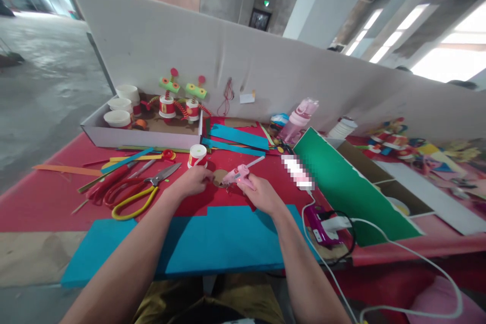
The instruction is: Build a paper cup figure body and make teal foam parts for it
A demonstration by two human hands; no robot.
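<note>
My right hand [260, 192] is wrapped round the handle of a pink glue gun [239, 174], a clear stick jutting from its back. The nozzle points left, over a small round brown disc [219, 178] on the red table cover. At the left edge of that disc, my left hand [194, 181] has its fingers closed; whether they pinch the disc or something smaller cannot be made out. Just behind my left hand stands a white and red paper cup [198, 156]. Blue sheet material [224, 238] lies under my forearms.
Scissors [152, 185] and strips lie left. A white box [144, 137] holds cups and two cup figures behind them. Blue strips [239, 136] and a pink bottle [299, 119] are at the back. Right are a green panel [349, 187], a purple power strip [322, 225] and white cables.
</note>
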